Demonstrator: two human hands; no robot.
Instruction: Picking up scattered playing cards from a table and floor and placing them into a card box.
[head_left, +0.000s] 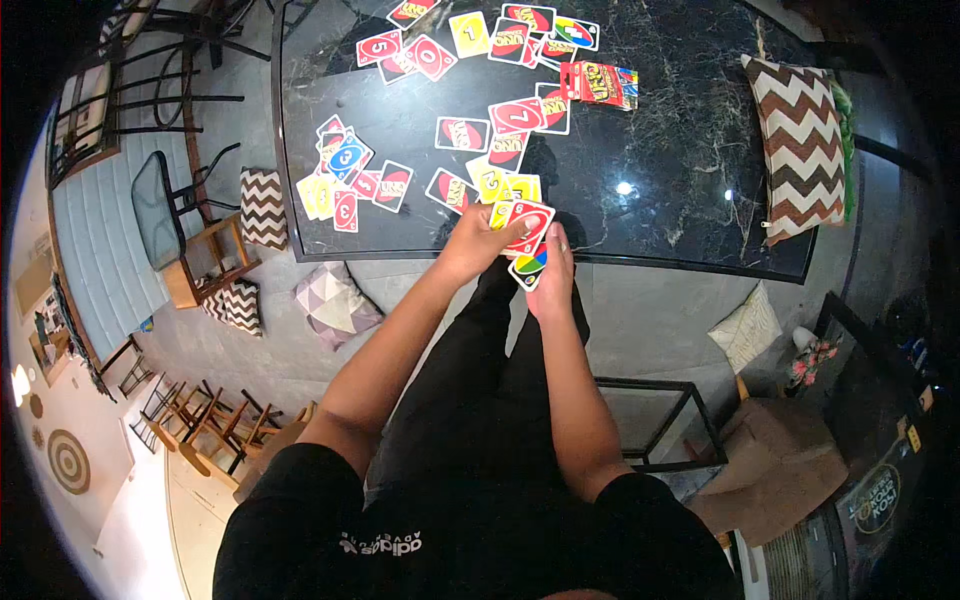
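My left hand (472, 244) grips several UNO cards at the table's near edge, with a red card (529, 225) on top under the thumb and a yellow one beside it. My right hand (553, 271) holds the other side of these cards, with a multicoloured wild card (529, 268) tilted below them. Just beyond lie yellow cards (491, 178) and a face-down card (450, 190). Farther up are a red seven (517, 115) and the red UNO box (600, 86). A loose pile with a blue card (347, 156) lies to the left.
More cards (431, 57) are scattered over the far part of the dark marble-patterned table (675, 202). A zigzag cushion (802, 150) rests at its right end. Other cushions (337, 304) lie on the floor at left. A black metal frame (660, 420) stands near my right arm.
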